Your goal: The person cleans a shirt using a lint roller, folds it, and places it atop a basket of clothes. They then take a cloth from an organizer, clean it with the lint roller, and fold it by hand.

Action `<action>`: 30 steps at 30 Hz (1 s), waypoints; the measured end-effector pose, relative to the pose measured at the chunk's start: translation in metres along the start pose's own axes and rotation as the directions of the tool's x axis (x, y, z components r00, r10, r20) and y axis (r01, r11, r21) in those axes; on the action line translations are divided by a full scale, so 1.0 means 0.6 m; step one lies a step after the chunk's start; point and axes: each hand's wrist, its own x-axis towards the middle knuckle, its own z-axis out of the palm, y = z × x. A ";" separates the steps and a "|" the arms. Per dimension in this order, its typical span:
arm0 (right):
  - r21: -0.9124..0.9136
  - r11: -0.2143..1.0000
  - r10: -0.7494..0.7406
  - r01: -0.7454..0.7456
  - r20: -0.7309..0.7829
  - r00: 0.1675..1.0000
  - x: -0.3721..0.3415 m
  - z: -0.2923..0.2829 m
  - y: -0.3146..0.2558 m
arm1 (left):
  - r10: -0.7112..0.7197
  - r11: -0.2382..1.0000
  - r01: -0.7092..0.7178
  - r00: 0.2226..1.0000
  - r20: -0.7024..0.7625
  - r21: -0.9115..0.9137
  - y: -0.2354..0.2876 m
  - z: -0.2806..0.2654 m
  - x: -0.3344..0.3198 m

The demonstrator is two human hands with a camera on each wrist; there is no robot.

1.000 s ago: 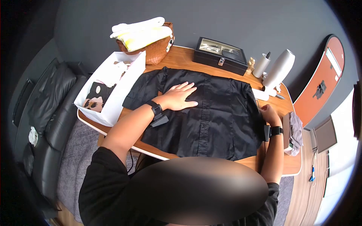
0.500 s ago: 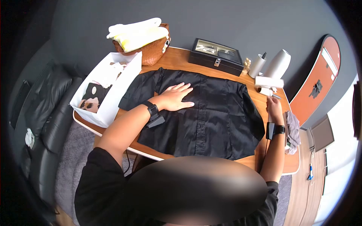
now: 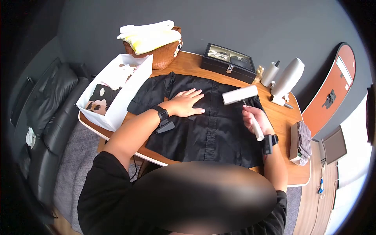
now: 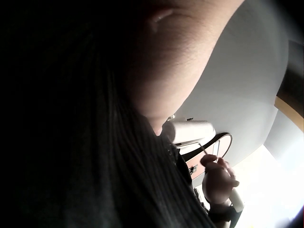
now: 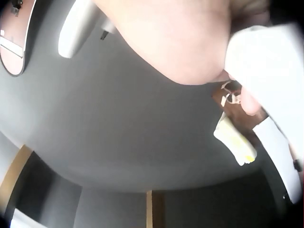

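Black shirt [image 3: 225, 135] lies laid out on the counter [image 3: 288, 121], between the white box [image 3: 135, 92] and the small box [image 3: 293, 145]. The left hand [image 3: 184, 103] rests palm down on it, fingers [image 3: 194, 96] slightly spread, thumb apart. The right hand [image 3: 256, 119] has its fingers curled round the handle of the lint roller [image 3: 240, 95], whose white head is over the shirt; whether they touch, I cannot tell.
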 end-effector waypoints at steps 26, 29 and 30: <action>-0.581 0.753 0.115 0.309 0.578 0.808 -0.128 -0.014 -0.070 | 0.012 1.000 -0.012 1.000 -0.006 -0.013 0.001 0.001 -0.002; -0.597 0.738 0.127 0.315 0.581 0.804 -0.128 -0.015 -0.060 | 0.006 1.000 -0.006 1.000 0.003 -0.013 0.003 -0.002 -0.001; -0.593 0.741 0.079 0.315 0.543 0.836 -0.121 -0.030 -0.055 | 0.007 1.000 -0.007 1.000 0.004 -0.016 0.002 -0.002 -0.002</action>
